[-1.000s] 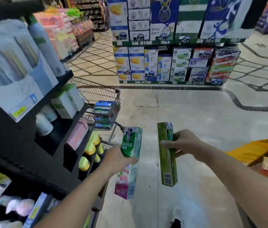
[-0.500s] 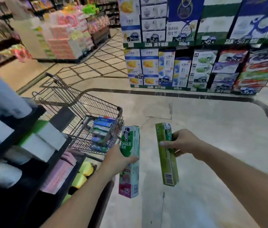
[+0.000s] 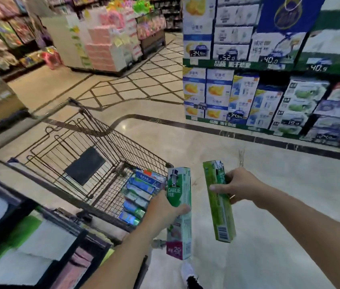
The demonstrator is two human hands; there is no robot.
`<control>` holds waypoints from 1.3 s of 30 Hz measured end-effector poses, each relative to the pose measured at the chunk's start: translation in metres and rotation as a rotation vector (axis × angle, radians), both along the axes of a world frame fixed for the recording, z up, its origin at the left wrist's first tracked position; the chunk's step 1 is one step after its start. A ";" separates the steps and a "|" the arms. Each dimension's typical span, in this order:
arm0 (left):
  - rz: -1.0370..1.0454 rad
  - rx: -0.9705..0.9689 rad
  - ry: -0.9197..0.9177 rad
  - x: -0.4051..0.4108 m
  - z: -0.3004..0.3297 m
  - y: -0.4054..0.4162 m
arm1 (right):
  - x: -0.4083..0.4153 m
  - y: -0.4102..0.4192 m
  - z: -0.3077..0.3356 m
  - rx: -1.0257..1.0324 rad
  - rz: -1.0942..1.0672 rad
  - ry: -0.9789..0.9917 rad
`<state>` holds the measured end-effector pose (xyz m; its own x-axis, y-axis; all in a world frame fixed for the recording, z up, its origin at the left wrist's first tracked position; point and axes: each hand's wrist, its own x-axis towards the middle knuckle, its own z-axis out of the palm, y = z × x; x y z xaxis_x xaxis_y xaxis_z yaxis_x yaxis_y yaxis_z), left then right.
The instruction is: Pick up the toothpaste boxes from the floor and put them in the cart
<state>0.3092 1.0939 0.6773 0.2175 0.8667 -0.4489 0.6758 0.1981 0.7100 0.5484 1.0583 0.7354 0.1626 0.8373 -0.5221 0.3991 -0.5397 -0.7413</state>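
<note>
Fingers [image 3: 217, 187] around one upright toothpaste box [image 3: 219, 202] per hand, seemingly beside cart [image 3: 110, 155]

A supermarket aisle: stacked product cartons [image 3: 248, 97] with price tags [image 3: 198, 53] are lining the far right shelves, and a wire shopping cart [image 3: 94, 155] is standing on the polished floor [image 3: 269, 174] at near left.

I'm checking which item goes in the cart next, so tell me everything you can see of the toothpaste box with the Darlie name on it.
The long green and white cardboard Darlie toothpaste box stands roughly upright in the air, its top showing a top-hatted figure above the brand name, its lower end pink with a "25" mark. The left hand has it in its grip around the middle, thumb across the front. It hangs just beside the near corner of the wire shopping cart, above the pale floor, not yet inside.
</note>
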 end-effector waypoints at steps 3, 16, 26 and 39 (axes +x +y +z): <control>0.016 -0.042 -0.054 -0.001 0.002 0.046 | -0.006 0.061 0.004 -0.024 0.046 -0.021; 0.521 -0.095 -0.071 -0.096 -0.010 0.165 | -0.120 0.297 -0.053 -0.101 0.485 -0.049; 1.020 -0.244 -0.014 -0.141 -0.075 0.212 | -0.191 0.427 -0.142 -0.185 0.837 -0.125; 1.049 -0.491 0.217 -0.142 -0.269 0.238 | -0.233 0.459 -0.299 -0.241 0.919 -0.370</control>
